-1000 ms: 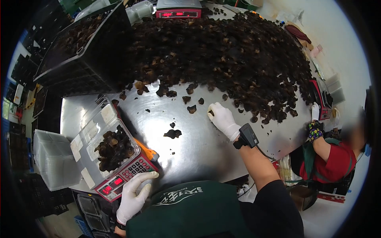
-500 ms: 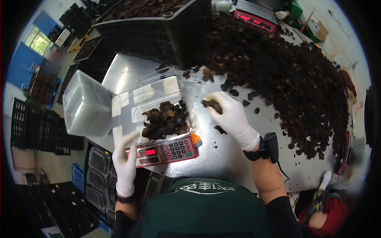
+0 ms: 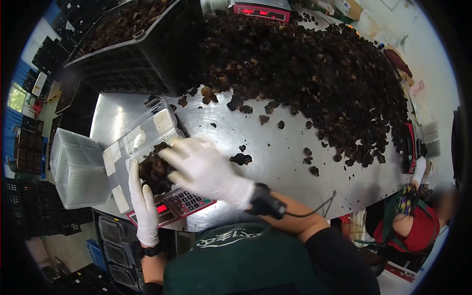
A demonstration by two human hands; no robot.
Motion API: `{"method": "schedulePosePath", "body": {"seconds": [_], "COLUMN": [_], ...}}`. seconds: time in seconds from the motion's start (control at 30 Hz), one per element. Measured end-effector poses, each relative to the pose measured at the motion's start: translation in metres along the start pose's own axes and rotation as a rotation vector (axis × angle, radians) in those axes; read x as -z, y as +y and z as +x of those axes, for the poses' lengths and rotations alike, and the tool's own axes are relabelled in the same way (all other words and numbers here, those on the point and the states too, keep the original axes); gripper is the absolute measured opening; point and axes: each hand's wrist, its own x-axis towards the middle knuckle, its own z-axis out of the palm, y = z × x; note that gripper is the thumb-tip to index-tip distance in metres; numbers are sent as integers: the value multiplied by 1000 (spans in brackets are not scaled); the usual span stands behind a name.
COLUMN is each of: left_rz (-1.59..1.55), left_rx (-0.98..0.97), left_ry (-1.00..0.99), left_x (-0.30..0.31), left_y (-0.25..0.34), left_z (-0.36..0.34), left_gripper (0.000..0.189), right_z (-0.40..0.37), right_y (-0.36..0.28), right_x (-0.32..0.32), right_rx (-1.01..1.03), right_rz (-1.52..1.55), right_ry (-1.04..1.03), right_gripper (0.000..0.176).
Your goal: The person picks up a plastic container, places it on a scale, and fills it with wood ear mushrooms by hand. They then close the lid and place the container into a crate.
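**Dark curled pieces partly covered by the right hand at the scale**

The fingers of the right hand are spread forward and down over the pieces; whether anything is held in that grip cannot be made out, as the fingertips are partly hidden and blurred. By the left hand, the near left side of the clear tray is met with straightened fingers, thumb set apart, and nothing is seen clasped.

The pieces are heaped inside the tray, brown-black, crinkled and thin-edged, with paler brown patches. The tray is carried by the red-fronted scale, which is set on the metal bench. Farther out, a broad mound of similar pieces is spread across the bench, and more are held in the black crate.

Half a second ago, a dark piece was held by the right hand above bare metal beside the tray; now that hand is placed over the tray. The camera view has also been shifted.
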Motion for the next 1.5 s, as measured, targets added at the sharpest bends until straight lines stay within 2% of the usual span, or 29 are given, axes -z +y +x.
{"method": "schedulePosePath", "body": {"seconds": [0.07, 0.13, 0.2, 0.23, 0.3, 0.4, 0.47, 0.63, 0.73, 0.77, 0.87, 0.9, 0.93, 1.0, 1.1, 1.2, 1.33, 1.4, 1.5], "left_rz": [91, 164, 127, 108, 107, 110, 159, 100, 61, 33, 27, 49, 59, 79, 54, 53, 102, 106, 58], "left_rx": [-32, -45, -23, -13, 7, 13, 6, 71, 158, 170, 175, 169, 158, 136, 113, 72, 55, 14, 16], "left_ry": [-15, -24, 8, 21, 52, 110, 154, 255, 272, 281, 270, 269, 267, 261, 266, 256, 262, 277, 323], "left_x": [0, -1, -3, -4, -4, 5, 16, 32, 32, 29, 25, 25, 25, 27, 25, 22, 22, 29, 39], "left_y": [1, 6, 7, 7, 7, 9, 5, -2, -14, -14, -6, -7, -6, -2, -2, 6, 11, 12, 10], "left_z": [0, 2, 1, 0, -1, 0, -2, -12, -22, -23, -23, -24, -22, -19, -13, -6, 1, -1, -6], "left_gripper": [54, 54, 54, 54, 54, 54, 54, 53, 53, 52, 50, 51, 51, 50, 50, 49, 49, 52, 56], "right_z": [-38, -87, -137, -142, -141, -112, -85, -24, -17, -17, -18, -19, -24, -19, -35, -44, -32, -8, 30], "right_y": [44, 82, 122, 126, 133, 150, 178, 210, 217, 222, 238, 239, 238, 215, 201, 188, 155, 121, 56], "right_x": [11, 4, -16, -16, -14, -8, 3, 29, 20, 13, 8, 9, 10, 37, 51, 59, 54, 49, 40], "right_rx": [-210, -252, -53, -73, -107, -342, -426, -629, -446, -400, -538, -588, -545, -976, -878, -885, -777, -794, -659], "right_rz": [-40, -160, -183, -134, -35, 98, 30, -299, -325, -381, -218, -11, 245, 974, 1511, 1732, 1601, 1332, 908], "right_ry": [41, 5, -122, -102, -67, 133, 263, 125, -120, -145, -128, -84, -21, -104, 1, 46, 73, 80, -102], "right_gripper": [45, 41, 35, 31, 24, 16, 13, 11, 15, 20, 22, 20, 17, 17, 16, 15, 18, 16, 14]}}
